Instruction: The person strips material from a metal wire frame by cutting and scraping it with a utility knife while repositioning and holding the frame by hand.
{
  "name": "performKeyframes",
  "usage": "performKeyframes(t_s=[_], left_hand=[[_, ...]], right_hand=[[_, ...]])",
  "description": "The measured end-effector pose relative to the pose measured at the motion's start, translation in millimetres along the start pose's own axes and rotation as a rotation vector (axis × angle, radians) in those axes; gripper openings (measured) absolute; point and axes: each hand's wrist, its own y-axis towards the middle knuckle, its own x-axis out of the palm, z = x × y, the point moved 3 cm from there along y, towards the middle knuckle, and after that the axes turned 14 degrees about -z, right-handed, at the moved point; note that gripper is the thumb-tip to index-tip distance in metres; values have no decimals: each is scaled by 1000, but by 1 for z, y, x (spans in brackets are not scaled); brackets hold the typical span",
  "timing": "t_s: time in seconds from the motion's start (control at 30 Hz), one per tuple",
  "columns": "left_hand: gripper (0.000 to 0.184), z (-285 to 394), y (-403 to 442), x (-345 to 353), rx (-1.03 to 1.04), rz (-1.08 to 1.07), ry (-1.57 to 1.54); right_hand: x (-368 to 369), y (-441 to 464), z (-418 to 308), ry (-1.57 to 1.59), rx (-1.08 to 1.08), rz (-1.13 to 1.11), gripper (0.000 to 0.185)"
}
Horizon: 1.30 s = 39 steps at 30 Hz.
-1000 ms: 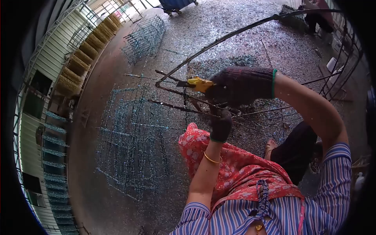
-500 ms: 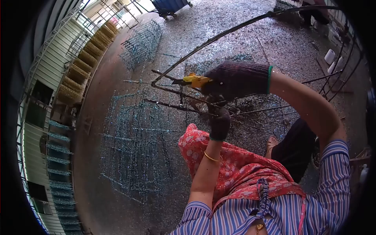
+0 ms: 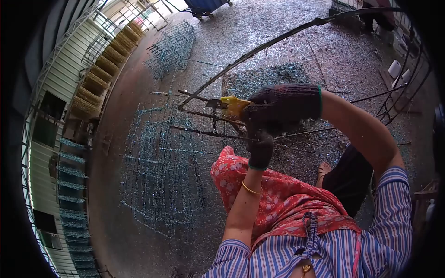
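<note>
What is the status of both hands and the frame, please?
Right hand gripping yellow tool, tip at dark frame. Left hand at frame bars, grip partly hidden. Obstruction: right hand hiding some bars.

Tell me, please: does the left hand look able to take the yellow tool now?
Probably not: the left hand is close below the yellow tool, but seems to grip the frame, and the right hand is wrapped around the yellow tool.
</note>
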Motion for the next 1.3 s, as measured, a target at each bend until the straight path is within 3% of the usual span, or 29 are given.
performKeyframes(t_s=[0.07, 0.1, 0.17, 0.2, 0.27, 0.4, 0.47, 0.5, 0.53, 0.57, 0.6, 0.67, 0.7, 0.77, 0.8, 0.83, 0.87, 0.9, 0.97, 1.13, 1.23, 1.3], left_hand=[[34, -3, 11, 28, -528, -208, 779], [34, -17, 10, 28, -530, -204, 780], [40, -92, 25, 43, -172, -201, 377], [40, -92, 27, 41, -173, -200, 379], [44, -78, 23, 41, 3, -135, 1417], [56, -47, 20, 36, -128, -22, 1728], [56, -51, 26, 36, 208, -446, 2742], [56, -33, 16, 26, 209, -444, 2744], [55, 8, 4, 4, -12, 96, 2244], [54, 10, -1, -7, -191, 524, 1659], [54, 6, 0, -5, -195, 525, 1658], [62, -74, 32, 47, -100, -168, 2440], [62, -68, 27, 39, -101, -174, 2439], [61, -43, 12, 15, -121, 34, 1821], [61, -32, 13, 13, -121, 30, 1823], [60, -31, 14, 14, -181, -79, 1461], [60, -22, 11, 11, -231, -176, 1094], [60, -12, 9, 2, -231, -175, 1094], [60, 22, 1, -24, -6, 148, 1394], [60, -33, 12, 14, -68, 135, 1502], [60, -78, 17, 42, -110, 139, 1586], [60, -101, 27, 53, -119, 137, 1616]], right_hand=[[-4, 6, 7, -19, 7, -7, 41], [-4, 11, 12, -38, 13, -13, 42], [4, 15, 21, 141, 19, -82, 36], [9, 17, 27, 319, 21, -147, 31], [13, 22, 37, 268, -57, -154, 30], [19, 31, 50, 26, -360, -154, 27], [21, 33, 53, -102, -507, -150, 27], [23, 35, 53, -163, -583, -150, 27], [24, 37, 54, -165, -585, -151, 27], [28, 41, 58, 493, -486, -410, 25], [35, 42, 60, 1151, -340, -647, 25], [44, 42, 54, 1182, -313, -618, 27], [48, 41, 52, 1212, -286, -592, 29], [48, 40, 52, 1072, -288, -471, 30], [45, 41, 53, 934, -287, -355, 30], [45, 35, 46, 935, -288, -356, 30], [40, 23, 35, 719, -231, -206, 30], [35, 16, 30, 500, -172, -58, 31], [27, 17, 29, 420, -150, -32, 31], [23, 22, 28, 226, -169, 69, 29], [35, 35, 44, 397, -151, -53, 32], [48, 58, 71, 855, -427, -147, 34]])
